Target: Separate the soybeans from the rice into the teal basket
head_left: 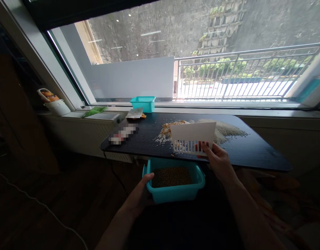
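My left hand (pixel 143 189) grips the left side of a turquoise plastic bin (pixel 175 194), its thumb over the rim. Inside the bin lies a layer of round brown beans (pixel 172 176). The bin is held just below the front edge of a dark table (pixel 146 142). My right hand (pixel 218 158) pinches a white slotted scraper (pixel 193 132) by its lower right corner, above the table's front edge. Behind the scraper, yellow beans (pixel 166 129) mixed with white grains spread on the tabletop. A larger heap of white grains (pixel 227 129) lies to the right, partly hidden by the scraper.
A second turquoise bin (pixel 143 104) stands at the back of the table by the window. Near it lies a crumpled grey packet (pixel 134 113). A blurred-out item (pixel 123 134) rests at the table's left. A white pot (pixel 56 107) sits on the left sill.
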### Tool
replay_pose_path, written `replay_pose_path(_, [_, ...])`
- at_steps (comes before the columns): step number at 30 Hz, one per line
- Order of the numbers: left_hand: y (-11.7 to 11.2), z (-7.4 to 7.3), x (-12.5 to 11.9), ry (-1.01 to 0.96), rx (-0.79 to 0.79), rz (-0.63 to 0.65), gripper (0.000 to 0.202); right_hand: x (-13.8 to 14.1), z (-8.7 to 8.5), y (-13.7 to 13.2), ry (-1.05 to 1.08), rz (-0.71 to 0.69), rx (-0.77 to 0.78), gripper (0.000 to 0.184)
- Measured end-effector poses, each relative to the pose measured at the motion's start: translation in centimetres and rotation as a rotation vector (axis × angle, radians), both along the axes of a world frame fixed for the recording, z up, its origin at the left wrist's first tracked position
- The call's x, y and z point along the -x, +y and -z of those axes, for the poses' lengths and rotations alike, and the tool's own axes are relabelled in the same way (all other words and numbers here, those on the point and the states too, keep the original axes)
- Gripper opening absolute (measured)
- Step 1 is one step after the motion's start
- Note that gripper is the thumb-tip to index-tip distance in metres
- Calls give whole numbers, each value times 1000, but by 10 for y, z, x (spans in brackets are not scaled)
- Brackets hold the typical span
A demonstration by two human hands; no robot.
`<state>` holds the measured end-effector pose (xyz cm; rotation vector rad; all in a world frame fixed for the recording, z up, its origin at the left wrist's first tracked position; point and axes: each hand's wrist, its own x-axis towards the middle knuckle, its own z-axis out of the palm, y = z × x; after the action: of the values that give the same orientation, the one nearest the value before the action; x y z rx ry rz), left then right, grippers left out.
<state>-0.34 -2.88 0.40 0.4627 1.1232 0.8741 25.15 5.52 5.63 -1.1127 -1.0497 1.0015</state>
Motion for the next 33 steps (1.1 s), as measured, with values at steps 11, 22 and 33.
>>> replay_pose_path(11, [0,2,1,-15,2,-8,76,15,14,-19,18,-5,22,49])
replay_pose_path(22, [1,6,3,-23,2,0,76,-11,36,-29,-153,283,-48,45])
replay_pose_path(33, [0,-1,2,-31,5,-10,74,39,20,-47,-217,-12,-96,33])
